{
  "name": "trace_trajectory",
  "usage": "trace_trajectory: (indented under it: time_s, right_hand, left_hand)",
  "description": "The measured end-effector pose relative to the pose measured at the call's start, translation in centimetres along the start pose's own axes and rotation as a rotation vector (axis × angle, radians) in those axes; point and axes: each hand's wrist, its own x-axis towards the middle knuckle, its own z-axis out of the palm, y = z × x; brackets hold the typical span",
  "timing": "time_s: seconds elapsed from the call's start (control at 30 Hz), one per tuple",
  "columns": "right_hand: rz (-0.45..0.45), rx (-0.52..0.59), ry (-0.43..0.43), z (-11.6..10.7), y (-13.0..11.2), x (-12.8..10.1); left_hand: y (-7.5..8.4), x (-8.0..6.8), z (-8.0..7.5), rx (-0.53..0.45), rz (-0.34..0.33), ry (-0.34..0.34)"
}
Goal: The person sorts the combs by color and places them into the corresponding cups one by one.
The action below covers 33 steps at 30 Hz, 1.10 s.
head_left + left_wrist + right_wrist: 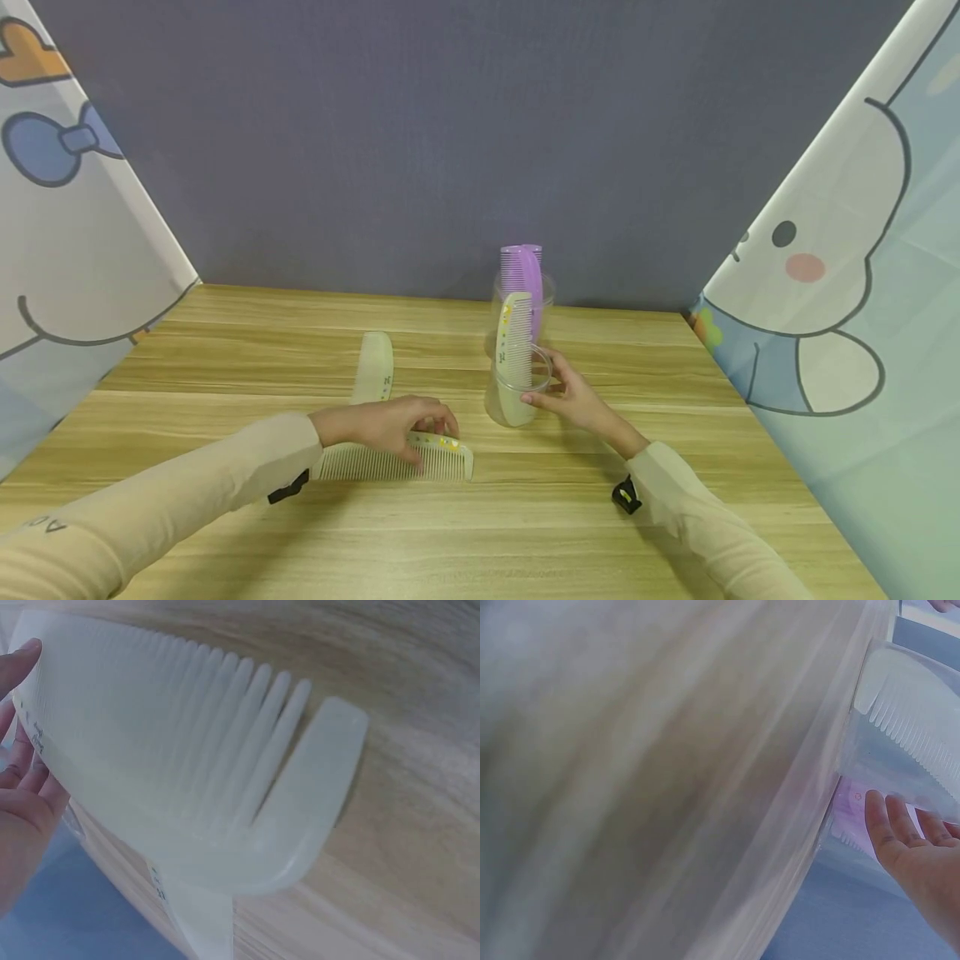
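Note:
My left hand [405, 421] pinches a long pale green comb [450, 463] with its teeth toward me, the thumb over the teeth and the fingers at the decorated spine. Behind that wrist, a second pale comb [372, 362] lies on the table, partly covered by the arm. With thumb and fingers around its side, my right hand [573, 402] grips a clear plastic cup [492, 403]. One pale comb [513, 346] leans upright in this cup. Directly behind stands another clear cup [548, 292] with purple combs [532, 271] in it. In the right wrist view, the fingers [900, 817] touch the cup wall.
A wood-grain table [480, 533] carries everything. Along its back edge rises a dark grey panel [375, 150]. Cartoon-printed sheets [825, 250] stand at both sides. Each wrist wears a black strap or camera mount [626, 495].

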Motion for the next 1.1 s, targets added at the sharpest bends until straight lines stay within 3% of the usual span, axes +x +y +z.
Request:
trace_trajectory:
  time_s: [0.27,0.9,1.1]
  right_hand:
    - [0.001,0.0,0.015,0.1,-0.2,0.0]
    - [0.013,0.003,0.006,0.0,-0.3,-0.1]
    - [0.012,-0.01,0.01,0.0,-0.1,-0.1]
  left_hand:
    - [-0.2,0.0,-0.5,-0.051,-0.066,-0.028]
    - [0.2,0.2,-1.4,-0.14,-0.015,-0.093]
    - [0.6,0.2,-2.3,-0.131,0.004,-0.073]
